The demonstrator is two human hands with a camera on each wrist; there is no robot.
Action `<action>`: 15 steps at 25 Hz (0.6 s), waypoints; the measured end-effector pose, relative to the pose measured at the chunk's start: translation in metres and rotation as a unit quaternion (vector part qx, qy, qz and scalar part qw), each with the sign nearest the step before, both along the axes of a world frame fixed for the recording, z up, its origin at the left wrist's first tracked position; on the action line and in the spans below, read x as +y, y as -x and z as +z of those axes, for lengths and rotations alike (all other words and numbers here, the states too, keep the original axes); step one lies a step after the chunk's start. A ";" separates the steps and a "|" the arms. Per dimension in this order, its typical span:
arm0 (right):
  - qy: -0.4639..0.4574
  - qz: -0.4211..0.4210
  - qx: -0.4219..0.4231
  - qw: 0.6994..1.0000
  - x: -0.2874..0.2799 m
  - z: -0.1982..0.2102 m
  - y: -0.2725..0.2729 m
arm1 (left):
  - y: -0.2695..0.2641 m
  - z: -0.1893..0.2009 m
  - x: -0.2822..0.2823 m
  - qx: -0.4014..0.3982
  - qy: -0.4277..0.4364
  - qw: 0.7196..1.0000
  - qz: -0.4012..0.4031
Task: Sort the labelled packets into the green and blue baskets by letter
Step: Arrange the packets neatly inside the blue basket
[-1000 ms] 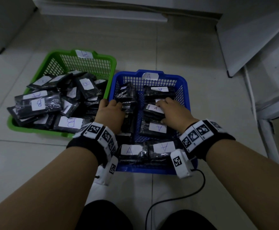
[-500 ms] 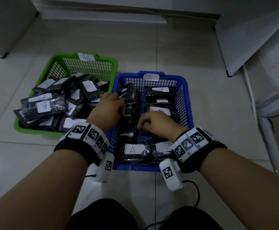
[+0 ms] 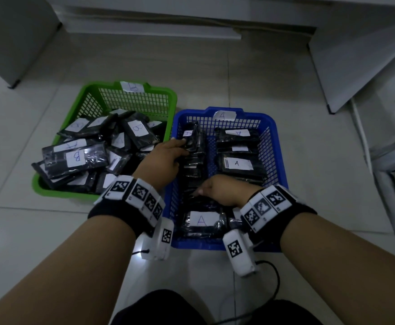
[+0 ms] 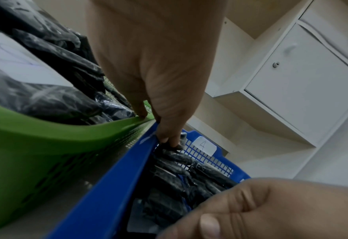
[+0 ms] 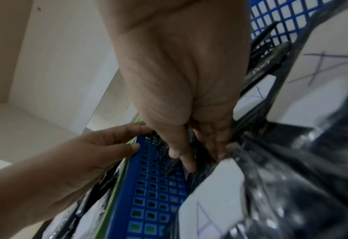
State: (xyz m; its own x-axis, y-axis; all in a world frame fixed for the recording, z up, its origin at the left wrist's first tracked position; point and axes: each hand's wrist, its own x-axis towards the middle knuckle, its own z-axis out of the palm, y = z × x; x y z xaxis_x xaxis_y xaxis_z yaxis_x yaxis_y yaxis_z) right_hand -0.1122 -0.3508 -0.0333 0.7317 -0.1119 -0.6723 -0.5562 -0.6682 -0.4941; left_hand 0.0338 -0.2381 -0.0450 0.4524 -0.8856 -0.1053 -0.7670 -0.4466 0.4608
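The green basket [image 3: 58,188], tagged B, holds a heap of black packets with B labels [image 3: 75,158]. To its right, the blue basket [image 3: 279,160], tagged A, holds black packets with A labels [image 3: 236,163]. My left hand [image 3: 166,158] reaches over the blue basket's left rim [image 4: 116,174]. Its straight fingertips [image 4: 167,137] touch an upright A packet [image 3: 189,137]. Inside the blue basket, my right hand [image 3: 217,188] digs in among the packets. Its thumb [image 5: 186,160] and fingers [image 5: 216,143] pinch the edge of a black packet [image 5: 201,155] near the front.
The baskets stand side by side on a pale tiled floor [image 3: 15,231]. White cupboards [image 3: 356,55] run along the back and right, and a grey cabinet [image 3: 11,36] is at the far left. A black cable [image 3: 275,285] trails near my knees.
The right hand has drawn back from the far A packets to the nearer ones at the basket's middle. The left hand has slid forward along the blue basket's left rim.
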 end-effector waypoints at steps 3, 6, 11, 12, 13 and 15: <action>-0.093 -0.097 -0.011 0.991 0.007 -0.004 0.005 | 0.000 -0.001 0.000 0.004 0.010 1.000 -0.015; -0.124 -0.148 -0.031 0.981 0.009 -0.012 0.007 | -0.001 0.000 0.001 0.006 0.002 1.000 -0.028; -0.266 -0.392 -0.097 0.875 0.009 -0.010 0.001 | -0.004 0.006 0.001 0.017 -0.018 1.000 -0.018; -0.288 -0.418 -0.102 0.855 0.009 -0.009 -0.001 | -0.004 0.007 0.002 0.021 -0.019 0.999 -0.020; -0.300 -0.424 -0.103 0.848 0.008 -0.009 -0.004 | -0.005 0.007 0.003 0.023 -0.018 0.999 -0.024; -0.305 -0.400 -0.089 0.860 0.009 -0.007 -0.010 | -0.006 0.005 0.004 0.023 -0.009 0.999 -0.033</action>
